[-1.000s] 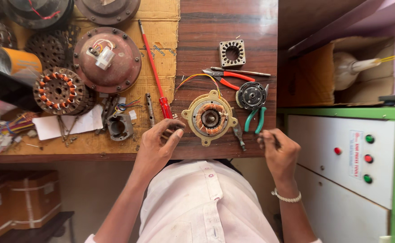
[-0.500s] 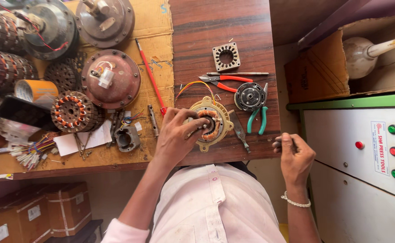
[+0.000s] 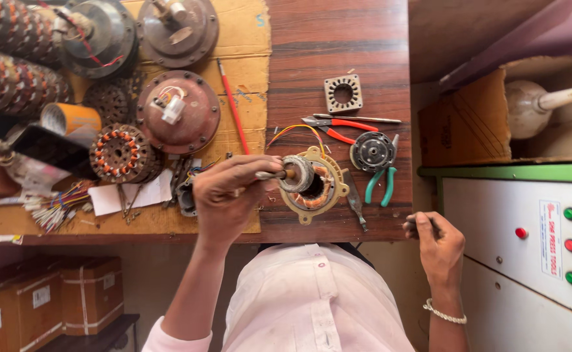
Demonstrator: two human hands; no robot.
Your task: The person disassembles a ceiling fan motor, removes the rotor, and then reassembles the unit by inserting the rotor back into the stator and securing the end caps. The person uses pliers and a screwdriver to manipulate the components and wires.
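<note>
My left hand (image 3: 230, 195) grips the steel shaft of a small grey rotor (image 3: 297, 173) and holds it tilted at the mouth of a motor stator (image 3: 325, 199). The stator has copper windings in a brass-coloured housing and lies on the dark wooden bench (image 3: 338, 39). Yellow and orange wires arc up from it. My right hand (image 3: 439, 241) rests off the bench's right front corner, curled around a small dark tool (image 3: 411, 225) that I cannot identify.
Red-handled pliers (image 3: 341, 127), a round black motor part (image 3: 372, 151), green-handled pliers (image 3: 380, 186) and a square laminated core (image 3: 343, 93) lie beyond the stator. A red screwdriver (image 3: 234, 107), a brown motor cover (image 3: 178, 111) and a wound stator (image 3: 120, 153) lie left. A white button cabinet (image 3: 527, 261) stands right.
My left hand moved from the bench's front edge onto the motor and took hold of the rotor shaft. My right hand drifted right, off the bench corner. The view has moved closer.
</note>
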